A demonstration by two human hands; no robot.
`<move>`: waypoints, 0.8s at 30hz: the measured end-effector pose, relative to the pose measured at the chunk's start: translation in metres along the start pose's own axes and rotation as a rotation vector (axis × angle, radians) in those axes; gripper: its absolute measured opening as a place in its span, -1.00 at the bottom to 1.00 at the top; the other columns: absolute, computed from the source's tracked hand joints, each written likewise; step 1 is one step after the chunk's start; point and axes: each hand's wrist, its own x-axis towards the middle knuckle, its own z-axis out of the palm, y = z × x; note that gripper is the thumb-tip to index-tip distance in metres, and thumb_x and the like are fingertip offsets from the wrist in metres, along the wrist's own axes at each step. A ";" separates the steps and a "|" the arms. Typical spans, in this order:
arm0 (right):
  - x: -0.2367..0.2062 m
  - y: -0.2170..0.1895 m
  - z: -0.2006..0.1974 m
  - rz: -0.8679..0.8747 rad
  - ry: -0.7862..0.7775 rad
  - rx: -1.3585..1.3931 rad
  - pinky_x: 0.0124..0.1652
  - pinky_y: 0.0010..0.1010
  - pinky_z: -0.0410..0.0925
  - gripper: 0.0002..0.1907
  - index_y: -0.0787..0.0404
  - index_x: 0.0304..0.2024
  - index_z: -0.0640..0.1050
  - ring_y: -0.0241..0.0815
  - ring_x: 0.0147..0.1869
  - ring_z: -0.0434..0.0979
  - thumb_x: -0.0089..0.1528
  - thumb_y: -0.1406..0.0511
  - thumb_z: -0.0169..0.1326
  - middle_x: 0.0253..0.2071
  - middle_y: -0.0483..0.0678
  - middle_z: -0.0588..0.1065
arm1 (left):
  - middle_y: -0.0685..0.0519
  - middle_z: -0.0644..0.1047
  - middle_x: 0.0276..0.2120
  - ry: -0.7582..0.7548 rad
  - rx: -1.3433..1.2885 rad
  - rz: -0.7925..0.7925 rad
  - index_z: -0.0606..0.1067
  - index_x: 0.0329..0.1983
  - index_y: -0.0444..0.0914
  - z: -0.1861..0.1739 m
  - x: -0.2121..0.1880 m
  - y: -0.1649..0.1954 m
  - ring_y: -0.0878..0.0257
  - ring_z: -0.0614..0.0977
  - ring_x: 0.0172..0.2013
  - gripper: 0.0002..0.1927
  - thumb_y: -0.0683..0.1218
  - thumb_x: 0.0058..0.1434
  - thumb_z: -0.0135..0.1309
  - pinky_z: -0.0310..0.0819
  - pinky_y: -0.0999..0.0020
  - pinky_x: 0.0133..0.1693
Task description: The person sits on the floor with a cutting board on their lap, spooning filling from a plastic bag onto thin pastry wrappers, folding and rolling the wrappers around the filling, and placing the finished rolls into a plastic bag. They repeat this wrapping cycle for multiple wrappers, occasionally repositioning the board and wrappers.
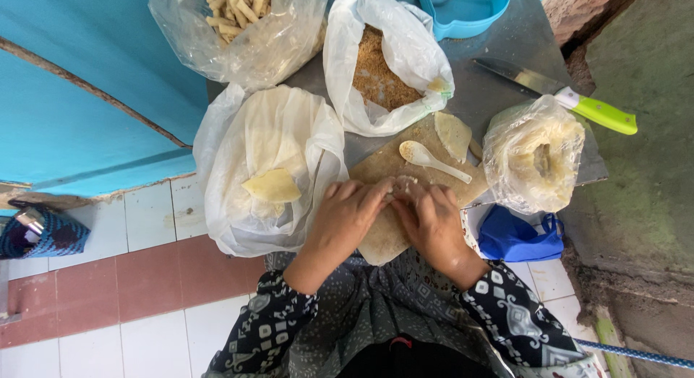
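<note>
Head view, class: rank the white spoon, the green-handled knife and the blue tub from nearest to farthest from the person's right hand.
1. White spoon, on the board just beyond the right hand.
2. Green-handled knife, farther off to the right on the metal surface.
3. Blue tub, at the far top edge.

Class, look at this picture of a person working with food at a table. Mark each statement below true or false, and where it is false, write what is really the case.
1. Both hands rest together on a thin sheet on the board. True: the left hand and right hand meet on the sheet on the wooden board.
2. The knife has a red handle. False: the knife has a bright green handle.
3. A white spoon lies on the board. True: the spoon lies just beyond the hands.
4. The bag of brown crumbs is tied shut. False: the crumb bag stands open.
5. The right hand holds the knife. False: the knife lies apart on the table, untouched.
</note>
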 end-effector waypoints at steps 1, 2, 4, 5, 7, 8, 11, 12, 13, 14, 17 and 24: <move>0.000 -0.001 0.000 -0.061 0.005 -0.054 0.00 -0.16 0.35 -0.44 0.32 0.21 0.41 0.00 -0.02 0.56 0.20 0.40 0.29 -0.08 0.03 0.57 | 0.05 0.63 -0.10 -0.004 0.059 0.027 0.36 0.37 -0.24 0.001 -0.003 0.002 0.14 0.57 -0.06 -0.50 -0.14 0.36 0.08 0.35 0.12 0.02; -0.001 -0.003 -0.002 -0.118 0.005 -0.107 0.01 -0.17 0.35 -0.45 0.34 0.23 0.41 -0.03 -0.01 0.57 0.22 0.42 0.28 -0.07 0.02 0.59 | 0.07 0.63 -0.08 -0.013 0.114 0.050 0.33 0.42 -0.25 0.001 -0.009 0.007 0.16 0.57 -0.04 -0.47 -0.17 0.38 0.05 0.34 0.13 0.04; -0.003 -0.007 -0.004 -0.149 0.000 -0.169 0.03 -0.15 0.35 -0.44 0.37 0.25 0.39 -0.04 -0.01 0.59 0.24 0.43 0.27 -0.06 0.04 0.59 | 0.00 0.61 0.06 0.075 0.168 0.022 0.26 0.46 -0.30 0.003 -0.019 0.021 0.12 0.53 0.13 -0.44 -0.17 0.40 0.01 0.30 0.13 0.12; -0.004 -0.010 -0.004 -0.125 -0.003 -0.179 0.06 -0.13 0.35 -0.43 0.37 0.26 0.37 -0.02 -0.01 0.58 0.24 0.42 0.26 -0.06 0.06 0.59 | -0.03 0.60 0.13 0.122 0.198 0.008 0.22 0.48 -0.32 0.004 -0.022 0.027 0.10 0.51 0.21 -0.42 -0.18 0.40 -0.01 0.28 0.12 0.16; -0.006 -0.016 -0.006 -0.064 -0.005 -0.177 0.13 -0.06 0.33 -0.38 0.43 0.31 0.30 0.07 0.04 0.56 0.24 0.43 0.21 -0.03 0.11 0.58 | -0.04 0.55 0.18 0.097 0.239 -0.068 0.18 0.49 -0.32 0.007 -0.026 0.037 0.08 0.44 0.30 -0.37 -0.16 0.35 -0.05 0.20 0.01 0.26; -0.007 -0.020 -0.007 -0.028 -0.006 -0.163 0.19 -0.02 0.31 -0.34 0.47 0.34 0.26 0.14 0.08 0.55 0.23 0.45 0.17 0.00 0.15 0.57 | -0.04 0.53 0.21 0.082 0.259 -0.111 0.16 0.50 -0.32 0.007 -0.028 0.040 0.08 0.40 0.35 -0.35 -0.16 0.33 -0.06 0.15 -0.04 0.31; -0.008 -0.027 -0.007 -0.034 0.015 -0.167 0.26 0.04 0.26 -0.29 0.47 0.39 0.19 0.26 0.17 0.53 0.22 0.46 0.12 0.06 0.27 0.55 | -0.01 0.45 0.34 0.071 0.212 -0.152 0.12 0.51 -0.33 0.008 -0.028 0.041 0.09 0.30 0.43 -0.36 -0.18 0.35 -0.11 -0.01 -0.15 0.41; -0.008 -0.028 -0.007 -0.057 0.029 -0.177 0.27 0.04 0.25 -0.28 0.45 0.39 0.18 0.29 0.18 0.52 0.22 0.46 0.12 0.08 0.31 0.54 | -0.02 0.44 0.34 0.059 0.199 -0.150 0.12 0.51 -0.34 0.007 -0.028 0.040 0.09 0.29 0.44 -0.36 -0.18 0.35 -0.11 -0.02 -0.17 0.41; -0.007 -0.028 -0.006 -0.053 0.008 -0.163 0.26 0.04 0.25 -0.29 0.44 0.39 0.20 0.27 0.18 0.51 0.22 0.45 0.13 0.06 0.27 0.54 | -0.02 0.43 0.34 0.048 0.188 -0.148 0.12 0.51 -0.35 0.007 -0.028 0.040 0.09 0.29 0.45 -0.35 -0.18 0.35 -0.10 -0.04 -0.18 0.41; -0.007 -0.028 -0.005 -0.049 -0.009 -0.149 0.25 0.04 0.26 -0.29 0.43 0.38 0.21 0.26 0.17 0.51 0.21 0.45 0.14 0.04 0.23 0.55 | -0.03 0.42 0.35 0.039 0.179 -0.144 0.11 0.51 -0.36 0.007 -0.028 0.039 0.10 0.28 0.46 -0.35 -0.17 0.36 -0.10 -0.06 -0.20 0.42; -0.006 -0.027 -0.002 -0.014 -0.077 -0.110 0.27 0.05 0.28 -0.31 0.45 0.40 0.22 0.16 0.16 0.51 0.26 0.45 0.14 0.05 0.16 0.55 | -0.01 0.40 0.38 0.056 0.189 -0.153 0.08 0.53 -0.32 0.007 -0.028 0.037 0.09 0.28 0.44 -0.31 -0.16 0.33 -0.08 -0.10 -0.24 0.40; -0.001 -0.030 -0.002 -0.074 -0.104 -0.238 0.32 0.11 0.21 -0.25 0.46 0.41 0.16 0.18 0.33 0.47 0.22 0.41 0.11 0.24 0.29 0.51 | -0.10 0.28 0.48 0.339 0.040 -0.302 -0.25 0.59 -0.23 -0.002 -0.041 0.026 -0.12 0.14 0.50 -0.22 -0.05 0.48 -0.12 -0.30 -0.32 0.46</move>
